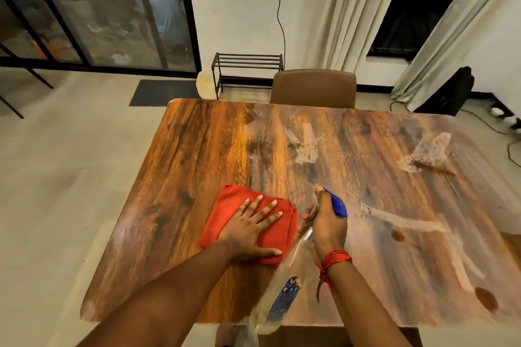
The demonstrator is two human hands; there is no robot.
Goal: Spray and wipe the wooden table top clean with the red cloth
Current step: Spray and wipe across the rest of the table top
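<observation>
The lower part of my spray bottle (284, 287) is blurred, and its base goes past the near table edge, so I cannot read the blue label. The trigger fingers of my right hand (328, 227) are mostly hidden behind the hand itself; this hand is closed around the neck of the bottle, just under the blue nozzle (337, 204), which points toward 1 o'clock. A red thread bracelet (334, 260) is wound around that wrist. My elbows are cut off by the bottom of the frame.

My left hand (253, 229) lies flat and open, fingers spread, on the red cloth (234, 213). The cloth is folded into a soft, thick square and rests on the wooden table top (197, 149), at 11 o'clock from the bottle and just beside it. The table top is glossy, with dark streaky grain and rounded corners. Whitish, foamy smears (306, 146) lie at 12 and 2 o'clock. Beyond the far edge, only the brown back of a chair (313, 87) shows.
</observation>
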